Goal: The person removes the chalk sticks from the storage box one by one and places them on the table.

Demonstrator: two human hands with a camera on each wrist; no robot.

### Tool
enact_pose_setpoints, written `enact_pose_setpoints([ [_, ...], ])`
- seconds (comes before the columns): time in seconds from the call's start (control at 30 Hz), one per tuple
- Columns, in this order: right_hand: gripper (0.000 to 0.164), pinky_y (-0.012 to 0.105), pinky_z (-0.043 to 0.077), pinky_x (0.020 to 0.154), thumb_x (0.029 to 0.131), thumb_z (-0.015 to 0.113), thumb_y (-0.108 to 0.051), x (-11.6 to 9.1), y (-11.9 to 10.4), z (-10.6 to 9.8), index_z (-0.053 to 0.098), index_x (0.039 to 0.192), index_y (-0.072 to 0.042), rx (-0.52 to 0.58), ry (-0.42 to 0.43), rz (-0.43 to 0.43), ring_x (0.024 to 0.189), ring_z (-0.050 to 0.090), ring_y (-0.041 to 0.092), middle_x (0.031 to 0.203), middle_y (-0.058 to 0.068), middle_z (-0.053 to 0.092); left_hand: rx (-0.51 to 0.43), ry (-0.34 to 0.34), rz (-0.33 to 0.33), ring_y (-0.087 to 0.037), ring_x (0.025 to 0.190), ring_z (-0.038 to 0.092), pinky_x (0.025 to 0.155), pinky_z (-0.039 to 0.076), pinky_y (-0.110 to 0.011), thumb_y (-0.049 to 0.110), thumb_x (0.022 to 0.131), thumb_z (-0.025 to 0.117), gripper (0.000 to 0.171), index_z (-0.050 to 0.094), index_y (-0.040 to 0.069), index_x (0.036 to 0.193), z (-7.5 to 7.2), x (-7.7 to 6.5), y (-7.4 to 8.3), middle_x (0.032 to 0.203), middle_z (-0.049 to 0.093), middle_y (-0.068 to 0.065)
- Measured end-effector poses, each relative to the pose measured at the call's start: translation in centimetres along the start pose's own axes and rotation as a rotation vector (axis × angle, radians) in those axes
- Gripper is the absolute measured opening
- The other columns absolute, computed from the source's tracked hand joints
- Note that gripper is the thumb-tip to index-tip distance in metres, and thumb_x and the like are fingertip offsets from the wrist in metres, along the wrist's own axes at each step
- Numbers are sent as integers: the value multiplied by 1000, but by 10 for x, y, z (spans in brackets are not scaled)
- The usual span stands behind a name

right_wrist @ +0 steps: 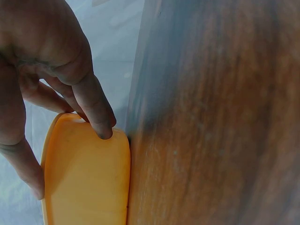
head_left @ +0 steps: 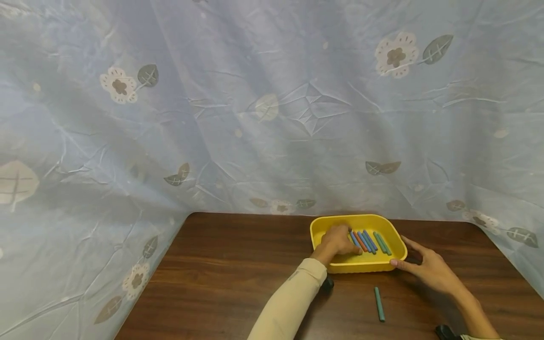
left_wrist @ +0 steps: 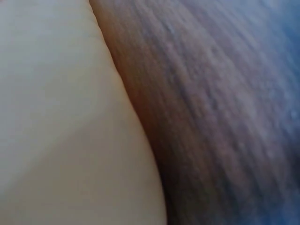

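Two forearms (head_left: 471,307) enter from the near edge, the left in a pale sleeve (head_left: 289,302) that fills much of the left wrist view. Between them, one green stick (head_left: 379,304) lies on the brown table (head_left: 229,278), in front of and outside the yellow tray (head_left: 361,267). The right hand (head_left: 431,269) clasps the tray's right end, thumb at the near corner and fingers against the outer wall, as the right wrist view details. The left hand (head_left: 337,243) reaches over the near left corner into the tray, beside a row of blue, red and darker sticks (head_left: 364,241); whether it pinches one cannot be told. Right of this row, across a gap, lies a pair of green sticks (head_left: 382,243). Beyond the table hangs a flowered cloth (head_left: 306,156). The step in hand appears to be setting or adjusting sticks inside the steadied tray. The next move probably calls for a narrow, light touch from the left hand while the right hand keeps the tray from sliding.
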State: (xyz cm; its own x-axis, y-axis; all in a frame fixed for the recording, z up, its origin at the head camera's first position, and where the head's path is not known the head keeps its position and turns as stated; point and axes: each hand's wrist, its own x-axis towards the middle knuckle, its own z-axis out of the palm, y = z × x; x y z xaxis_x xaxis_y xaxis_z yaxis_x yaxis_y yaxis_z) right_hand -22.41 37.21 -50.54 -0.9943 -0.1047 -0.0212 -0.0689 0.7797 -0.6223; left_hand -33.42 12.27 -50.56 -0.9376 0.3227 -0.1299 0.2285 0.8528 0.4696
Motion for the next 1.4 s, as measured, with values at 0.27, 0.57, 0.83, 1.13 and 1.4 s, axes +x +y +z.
enact_pose_setpoints([
  [0.27, 100, 83, 41, 100, 100, 73, -56, 0, 1, 0, 28, 167, 3, -9, 12, -12, 141, 38, 71, 161, 43, 38, -27, 3, 8, -14, 116, 68, 84, 58, -31, 48, 80, 95, 74, 67, 25, 145, 1, 1, -1, 135, 72, 7],
  [0.57, 100, 81, 43, 100, 100, 73, -54, 1, 1, -1, 29, 167, 5, 1, 16, -27, 141, 39, 70, 161, 43, 37, -69, 16, 36, -10, 105, 65, 81, 55, -27, 45, 82, 94, 74, 64, 24, 146, -9, -4, 3, 129, 73, 6],
  [0.83, 100, 78, 46, 100, 100, 73, -54, 1, 1, 0, 27, 167, 6, 10, 10, -29, 141, 41, 69, 160, 44, 37, -120, 35, 120, -5, 77, 56, 70, 49, -22, 43, 82, 95, 76, 63, 20, 147, -19, -15, 6, 93, 67, 9],
  [1.13, 99, 78, 47, 98, 101, 73, -52, 0, 2, -1, 27, 166, 6, -3, 5, -22, 139, 41, 71, 159, 45, 37, -128, 50, 172, -3, 79, 62, 68, 50, -22, 43, 82, 95, 76, 62, 22, 147, -29, -35, 6, 96, 73, 9],
  [1.4, 100, 79, 46, 97, 100, 73, -54, 1, 2, 0, 28, 166, 7, -7, 10, -33, 138, 41, 71, 158, 45, 39, -89, 60, 265, 3, 76, 58, 69, 50, -17, 47, 85, 92, 78, 59, 23, 151, -38, -55, 10, 91, 69, 16],
])
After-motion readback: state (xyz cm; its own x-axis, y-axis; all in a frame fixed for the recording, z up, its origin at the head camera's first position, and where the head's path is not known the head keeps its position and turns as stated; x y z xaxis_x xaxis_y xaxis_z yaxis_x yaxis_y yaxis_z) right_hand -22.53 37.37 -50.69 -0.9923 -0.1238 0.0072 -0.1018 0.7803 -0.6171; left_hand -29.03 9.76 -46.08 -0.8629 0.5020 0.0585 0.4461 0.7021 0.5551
